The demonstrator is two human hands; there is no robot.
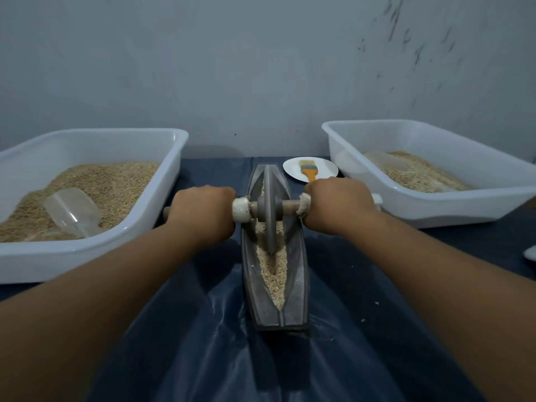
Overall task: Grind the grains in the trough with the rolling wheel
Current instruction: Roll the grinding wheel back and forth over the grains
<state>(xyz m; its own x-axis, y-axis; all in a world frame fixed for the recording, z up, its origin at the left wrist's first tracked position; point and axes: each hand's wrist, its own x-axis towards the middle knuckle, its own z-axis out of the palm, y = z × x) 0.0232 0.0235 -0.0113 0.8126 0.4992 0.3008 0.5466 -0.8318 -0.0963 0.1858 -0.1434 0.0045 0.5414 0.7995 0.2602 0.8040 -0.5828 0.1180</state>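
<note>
A long grey boat-shaped trough (298,282) lies lengthways in front of me on the dark blue sheet. Pale crushed grains (274,271) fill its groove. The grey rolling wheel (269,210) stands upright in the groove, in the far half of the trough. A wooden axle (290,205) with white wrapped ends runs through the wheel. My left hand (203,211) grips the axle's left end. My right hand (338,204) grips its right end. Both fists hide most of the handles.
A white tub (95,250) of grain with a clear scoop (74,211) sits at the left. A second white tub (452,206) with coarser grain and a scoop is at the right. A white plate (293,169) holding an orange-handled brush (309,169) lies behind the trough, near the wall.
</note>
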